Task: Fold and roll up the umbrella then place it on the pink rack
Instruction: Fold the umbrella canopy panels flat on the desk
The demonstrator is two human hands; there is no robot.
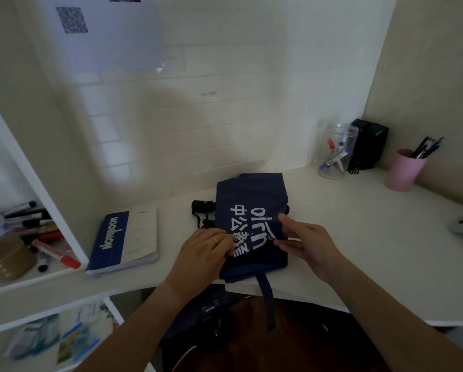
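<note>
Status: folding stage, partly done. Canopy is collapsed and pleated flat; rolling, strapping and transfer to the rack are not yet done. No pink rack identifiable in view.

Nearest: closure strap [266,299], a narrow navy band, hangs limp over the tabletop [359,237] front edge.

Left hand [206,253]: fingers curled, pressing and apparently pinching the left margin of the umbrella [252,200]; a gold ring [214,239] on one finger. Right hand [305,241]: thumb and fingers bent, pinching a fold of fabric at the right margin. Exact finger contact is blurred, so the pinch is a reading, not certain.

Umbrella lies flat on the tabletop near its front edge, between the two hands. Material: thin navy cloth, matte, creased in soft pleats, with white printed characters. Outline roughly rectangular. Its black handle [203,205], a short cylinder with a cord, projects to the left.

Left of it: notebook [125,237], blue and white cover, slightly curled pages.

Far right: clear plastic jar [337,151] holding markers, black boxy item [369,143] behind, pink cup [404,170] with pens. Tabletop is smooth and white.
</note>
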